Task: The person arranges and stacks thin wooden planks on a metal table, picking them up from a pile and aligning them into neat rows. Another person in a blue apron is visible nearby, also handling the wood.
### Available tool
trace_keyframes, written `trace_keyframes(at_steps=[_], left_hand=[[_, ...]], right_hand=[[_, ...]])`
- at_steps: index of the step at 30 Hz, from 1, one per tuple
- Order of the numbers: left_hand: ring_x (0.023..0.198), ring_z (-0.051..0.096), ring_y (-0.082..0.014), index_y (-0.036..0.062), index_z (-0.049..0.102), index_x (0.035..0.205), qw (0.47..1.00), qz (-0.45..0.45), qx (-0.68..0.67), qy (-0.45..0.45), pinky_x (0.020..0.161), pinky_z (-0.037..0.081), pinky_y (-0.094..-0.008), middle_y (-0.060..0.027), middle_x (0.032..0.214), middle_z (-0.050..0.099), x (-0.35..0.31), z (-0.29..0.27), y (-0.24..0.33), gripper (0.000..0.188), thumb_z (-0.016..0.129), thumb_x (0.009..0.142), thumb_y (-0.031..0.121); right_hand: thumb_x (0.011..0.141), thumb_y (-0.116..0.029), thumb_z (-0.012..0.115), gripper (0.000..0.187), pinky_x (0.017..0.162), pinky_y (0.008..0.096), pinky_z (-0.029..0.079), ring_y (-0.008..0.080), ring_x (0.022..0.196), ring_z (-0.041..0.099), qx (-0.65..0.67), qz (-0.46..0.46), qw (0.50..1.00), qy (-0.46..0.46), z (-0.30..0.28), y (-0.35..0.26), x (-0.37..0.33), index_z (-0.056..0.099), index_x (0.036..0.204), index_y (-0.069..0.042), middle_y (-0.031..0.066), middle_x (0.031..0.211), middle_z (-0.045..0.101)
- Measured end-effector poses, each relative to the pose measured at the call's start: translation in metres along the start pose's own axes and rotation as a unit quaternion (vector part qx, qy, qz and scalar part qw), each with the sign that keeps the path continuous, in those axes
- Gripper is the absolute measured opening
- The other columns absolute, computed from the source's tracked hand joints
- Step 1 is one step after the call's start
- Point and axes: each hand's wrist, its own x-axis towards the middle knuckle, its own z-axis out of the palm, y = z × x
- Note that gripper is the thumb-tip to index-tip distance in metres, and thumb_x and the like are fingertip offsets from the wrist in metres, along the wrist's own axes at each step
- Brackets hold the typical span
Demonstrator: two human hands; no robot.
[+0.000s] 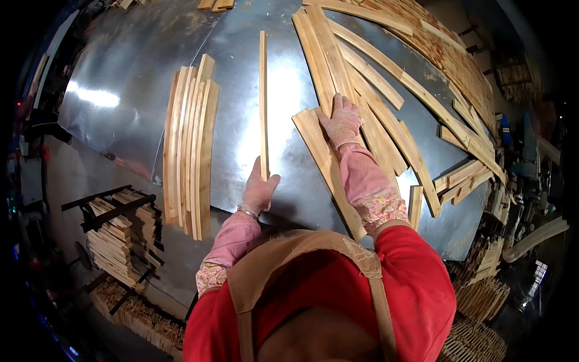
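Note:
My left hand (260, 188), in a pink glove, grips the near end of a single thin wooden slat (263, 90) that lies lengthwise on the shiny metal table (132, 90). My right hand (342, 120), also gloved, presses flat on a wide wooden slat (322, 160) at the near edge of a loose heap of slats (374, 78). A neat row of slats (191, 145) stands on edge to the left of my left hand.
More slats (464, 178) lie scattered at the table's right edge. Stacks of slats (117, 235) sit below the table on the left and at the lower right (482, 295). Further wood is piled along the far right (446, 48).

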Motion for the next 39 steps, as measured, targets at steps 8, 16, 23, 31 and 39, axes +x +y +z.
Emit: trace_keyframes(at_steps=[8, 16, 23, 31, 39], left_hand=[[0.115, 0.064, -0.0259, 0.0033, 0.040, 0.161, 0.996, 0.007, -0.075, -0.037, 0.101, 0.053, -0.0385, -0.0163, 0.126, 0.066, 0.039, -0.005, 0.026, 0.085, 0.078, 0.091, 0.033], [0.087, 0.069, -0.0233, 0.0014, 0.049, 0.140, 0.925, 0.005, -0.357, -0.132, 0.077, 0.062, -0.0389, -0.0123, 0.105, 0.066, 0.091, 0.017, 0.035, 0.064, 0.080, 0.089, 0.024], [0.085, 0.069, -0.0225, 0.0050, 0.048, 0.145, 0.893, -0.048, -0.423, -0.144, 0.072, 0.063, -0.0383, -0.0100, 0.106, 0.064, 0.092, 0.002, 0.038, 0.070, 0.080, 0.084, 0.013], [0.090, 0.066, -0.0193, 0.0003, 0.049, 0.146, 0.936, -0.005, -0.336, -0.104, 0.080, 0.060, -0.0346, -0.0092, 0.109, 0.065, 0.107, -0.010, 0.047, 0.065, 0.075, 0.089, 0.019], [0.102, 0.065, -0.0220, 0.0038, 0.042, 0.153, 0.952, -0.059, -0.281, -0.107, 0.083, 0.059, -0.0369, -0.0100, 0.118, 0.063, 0.109, -0.014, 0.085, 0.078, 0.078, 0.083, 0.007]], right_hand=[[0.089, -0.030, 0.071, 0.063, 0.096, 0.0497, 0.056, 0.0431, 0.117, 0.069, 0.071, -0.004, 0.985, -0.159, -0.009, 0.012, 0.057, 0.054, 0.144, -0.004, 0.0273, 0.123, 0.072], [0.095, -0.041, 0.064, 0.052, 0.110, 0.0439, 0.051, 0.0436, 0.116, 0.068, 0.118, -0.191, 0.933, -0.281, -0.046, -0.064, 0.005, 0.071, 0.134, -0.007, 0.0280, 0.118, 0.073], [0.089, -0.035, 0.070, 0.077, 0.111, 0.0458, 0.049, 0.0391, 0.127, 0.063, 0.043, -0.011, 0.995, -0.085, -0.001, 0.054, 0.129, 0.049, 0.156, -0.004, 0.0262, 0.135, 0.068], [0.102, -0.024, 0.063, 0.035, 0.089, 0.0356, 0.057, 0.0188, 0.094, 0.070, 0.581, 0.146, 0.765, -0.236, -0.036, 0.045, 0.086, 0.071, 0.125, 0.001, 0.0085, 0.106, 0.075], [0.103, -0.024, 0.064, 0.035, 0.089, 0.0437, 0.059, 0.0365, 0.115, 0.071, 0.180, -0.394, 0.882, -0.186, 0.028, -0.022, 0.040, 0.064, 0.133, -0.005, 0.0226, 0.128, 0.071]])
